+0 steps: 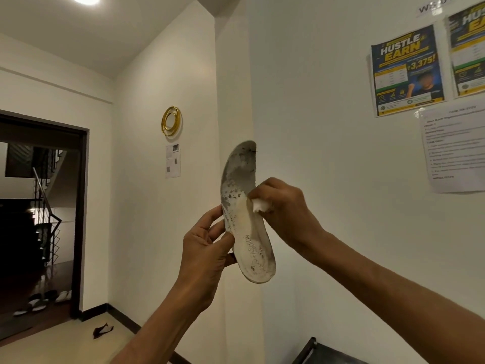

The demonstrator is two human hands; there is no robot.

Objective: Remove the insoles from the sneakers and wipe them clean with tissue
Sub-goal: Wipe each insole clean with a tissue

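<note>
A worn white insole (242, 206) with grey stains on its upper half is held upright in front of the wall, toe end up. My left hand (207, 245) grips its lower left edge, thumb on the printed face. My right hand (283, 206) pinches a small wad of white tissue (259, 204) and presses it against the middle of the insole's right edge. No sneakers show near the hands.
Posters (408, 72) and a printed sheet (454, 148) hang on the right wall. An open doorway (42, 219) at left leads to stairs, with several shoes (42, 302) on the floor there. A dark scrap (103, 330) lies on the floor. A dark furniture edge (315, 349) sits bottom right.
</note>
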